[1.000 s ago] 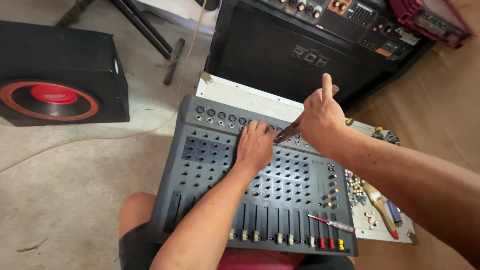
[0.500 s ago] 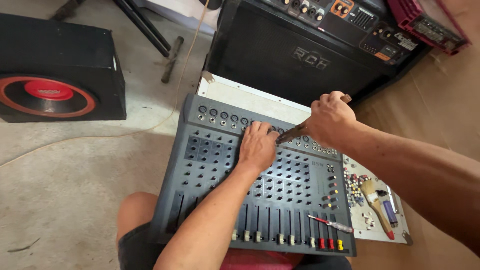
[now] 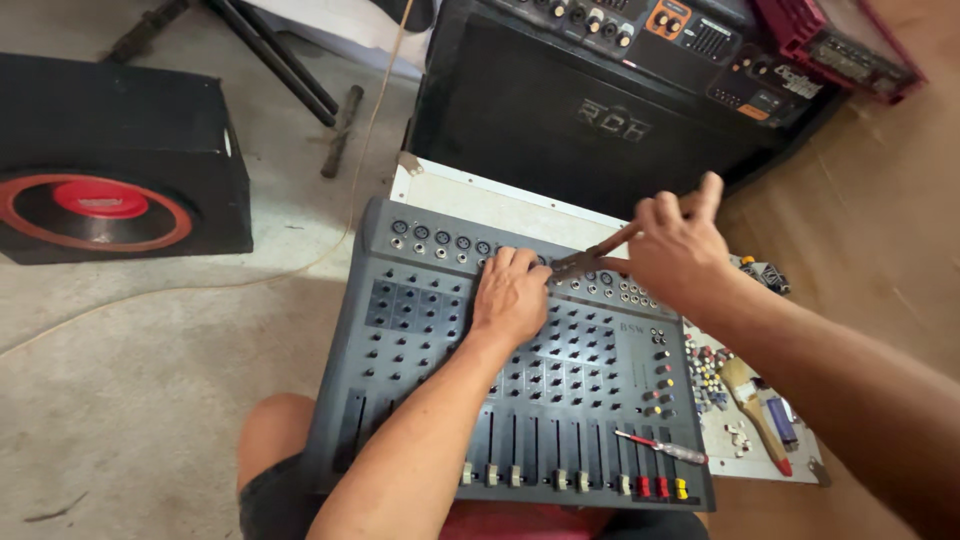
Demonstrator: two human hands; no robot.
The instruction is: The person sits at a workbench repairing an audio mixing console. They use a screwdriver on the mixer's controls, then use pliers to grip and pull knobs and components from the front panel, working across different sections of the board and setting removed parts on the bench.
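One grey audio mixer (image 3: 520, 390) rests across the person's lap, its far edge lying on a white board (image 3: 470, 195) on the floor. The left hand (image 3: 512, 296) lies flat on the mixer's upper knob rows, fingers curled toward the row of sockets along the far edge. The right hand (image 3: 680, 245) is closed round the handles of one pair of pliers (image 3: 590, 255), whose tip meets the socket row just beside the left fingertips. Compared with half a second earlier, the right hand has lifted slightly and its forefinger now sticks up; the plier tip has stayed at the same socket, which suggests work on one fitting continues. Counted: one red-handled screwdriver (image 3: 660, 447) on the mixer's near right corner; one brush (image 3: 752, 402) and a scatter of loose knobs (image 3: 705, 375) on the board's right edge; one speaker box (image 3: 115, 170) and one black amplifier (image 3: 600, 110) on the floor.
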